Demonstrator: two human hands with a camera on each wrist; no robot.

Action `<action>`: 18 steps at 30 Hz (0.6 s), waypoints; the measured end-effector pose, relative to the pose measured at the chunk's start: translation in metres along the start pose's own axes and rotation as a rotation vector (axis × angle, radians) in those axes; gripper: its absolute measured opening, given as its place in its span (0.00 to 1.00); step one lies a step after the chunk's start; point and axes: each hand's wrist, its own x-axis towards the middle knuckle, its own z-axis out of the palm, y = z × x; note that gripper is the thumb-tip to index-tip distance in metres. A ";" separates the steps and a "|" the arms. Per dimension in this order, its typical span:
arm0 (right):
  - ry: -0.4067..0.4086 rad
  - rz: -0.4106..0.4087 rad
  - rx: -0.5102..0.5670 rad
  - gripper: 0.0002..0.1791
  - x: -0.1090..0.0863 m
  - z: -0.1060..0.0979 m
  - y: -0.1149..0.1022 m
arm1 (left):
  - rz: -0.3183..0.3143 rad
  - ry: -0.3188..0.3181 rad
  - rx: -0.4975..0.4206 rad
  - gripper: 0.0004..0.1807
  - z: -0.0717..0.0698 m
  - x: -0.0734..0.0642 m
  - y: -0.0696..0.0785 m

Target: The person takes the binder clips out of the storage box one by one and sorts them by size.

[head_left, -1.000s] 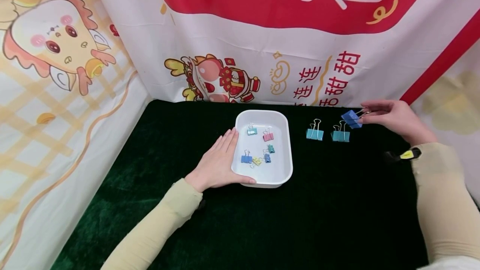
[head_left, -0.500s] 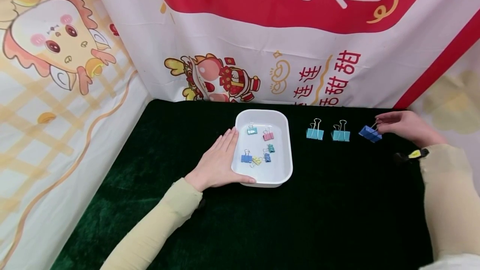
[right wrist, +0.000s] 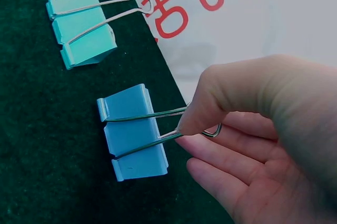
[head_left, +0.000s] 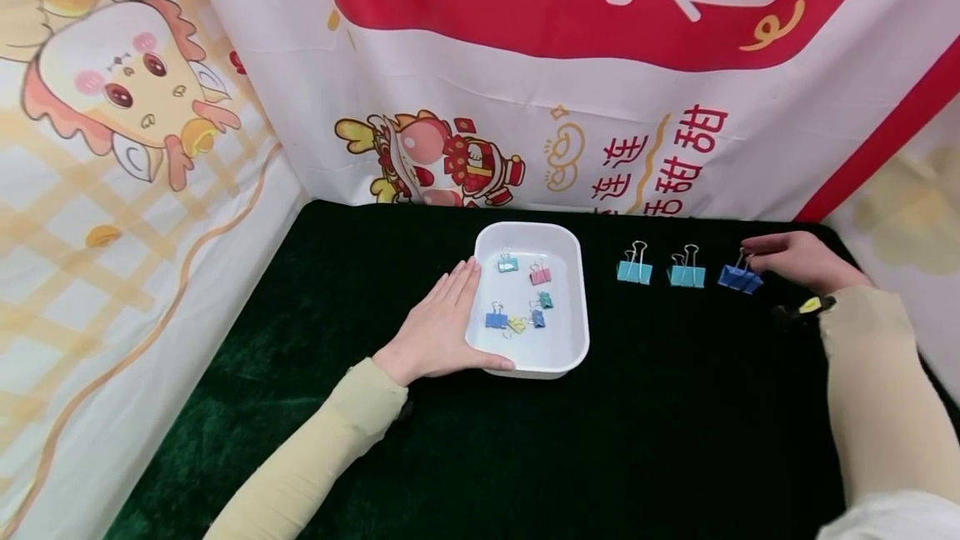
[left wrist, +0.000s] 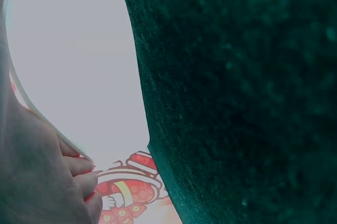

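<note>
My right hand (head_left: pixel 806 259) pinches the wire handles of a large blue binder clip (head_left: pixel 740 278) at the right end of a row on the green cloth. In the right wrist view, the thumb and a finger meet on the handles, and the blue body (right wrist: pixel 134 134) points away from the hand. Left of it stand two large teal binder clips (head_left: pixel 686 276), handles up. My left hand (head_left: pixel 435 332) lies against the left side of a white tray (head_left: pixel 558 348), fingers straight and thumb along the near rim. Several smaller binder clips, including a pink one (head_left: pixel 539 275) and a yellow one (head_left: pixel 517 324), lie inside.
Dark green cloth (head_left: pixel 600 457) covers the table. A white and red printed curtain (head_left: pixel 450 65) hangs along the back edge, close behind the clip row. Another patterned curtain (head_left: pixel 150 257) borders the left side.
My right hand has carried the blue binder clip rightward and down, from above the nearer teal clip to the row's right end. The left hand keeps its place on the tray.
</note>
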 end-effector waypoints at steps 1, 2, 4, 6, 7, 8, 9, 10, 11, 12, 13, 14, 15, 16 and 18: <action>-0.004 0.004 -0.005 0.31 0.000 -0.001 0.000 | 0.000 -0.001 0.001 0.81 0.000 0.000 0.000; -0.008 0.010 -0.012 0.31 0.001 -0.002 0.001 | 0.001 -0.001 0.000 0.81 0.000 0.000 0.000; -0.012 0.023 -0.010 0.31 0.001 -0.004 0.002 | -0.001 -0.003 0.004 0.81 0.000 0.000 0.000; -0.016 0.030 -0.003 0.31 0.003 -0.004 0.003 | -0.004 -0.006 0.007 0.81 -0.001 0.000 0.001; -0.013 0.031 -0.001 0.30 0.004 -0.004 0.003 | -0.003 -0.005 0.008 0.81 -0.001 0.000 0.001; -0.005 0.028 0.001 0.30 0.005 -0.004 0.004 | -0.004 -0.006 0.006 0.81 -0.001 0.000 0.001; 0.002 0.021 0.000 0.29 0.006 -0.002 0.005 | -0.005 -0.007 0.003 0.81 -0.001 0.000 0.001; 0.008 0.014 -0.002 0.29 0.007 -0.001 0.006 | -0.005 -0.007 0.001 0.80 -0.001 0.000 0.002; 0.017 0.009 -0.011 0.28 0.009 0.000 0.007 | -0.006 -0.008 -0.001 0.80 -0.001 0.000 0.002; 0.025 0.005 -0.016 0.28 0.010 0.002 0.008 | -0.005 -0.006 -0.003 0.80 -0.001 0.000 0.002; 0.034 0.000 -0.024 0.28 0.011 0.004 0.008 | -0.005 -0.006 -0.006 0.80 -0.001 0.000 0.001; 0.042 -0.005 -0.033 0.28 0.011 0.005 0.009 | -0.007 -0.008 -0.004 0.80 -0.001 0.000 0.001; 0.047 -0.002 -0.040 0.28 0.012 0.006 0.010 | -0.007 -0.008 -0.003 0.80 0.000 0.000 0.001; 0.054 0.003 -0.043 0.28 0.012 0.007 0.010 | -0.008 -0.009 -0.001 0.80 0.000 0.000 0.001; 0.079 0.006 -0.045 0.29 0.012 0.008 0.008 | -0.007 -0.006 0.001 0.81 0.000 0.000 0.001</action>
